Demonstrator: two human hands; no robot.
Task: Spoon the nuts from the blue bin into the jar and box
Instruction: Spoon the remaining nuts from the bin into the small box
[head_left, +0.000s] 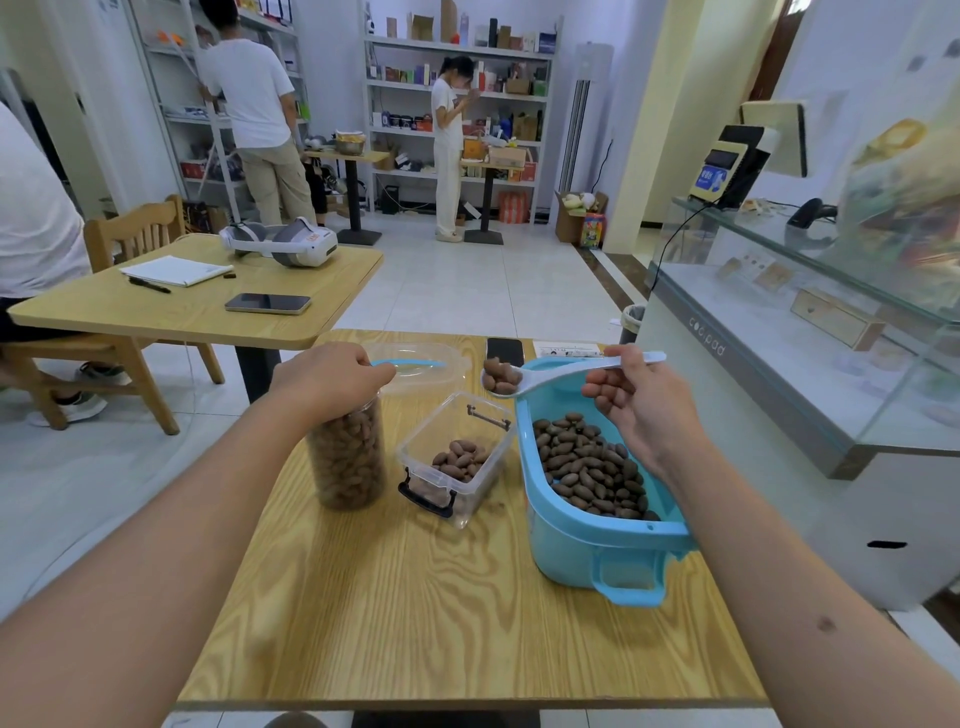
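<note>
1. Our landmark is the sky-blue oval plastic bin (582, 540), glossy and smooth, w/ a loop handle on its near end; it sits on the wood-grain table (415, 613), right-hand side.
2. Inside the bin: a heap of dark brown, oval, matte nuts (589, 467), about a third full.
3. Our right hand (631, 402) hangs over the bin's far half, fingers curled round the handle of a white plastic spoon (571, 370); the spoon bowl carries a few nuts & sticks out just past the bin's far-left rim.
4. Just left of the bin: a clear rectangular plastic box (457, 457) w/ black clip latches, thin layer of nuts on its floor.
5. Further left of the bin, beyond the box: a tall clear cylindrical jar (347, 457), packed nearly full w/ lighter brown nuts.
6. Our left hand (332, 376) rests on the jar's top, fingers curled down over the rim, gripping it.
7. Behind the box, left of the bin's far end: a clear lid w/ blue seal (415, 366). Behind the bin: a black phone (505, 351), flat.
</note>
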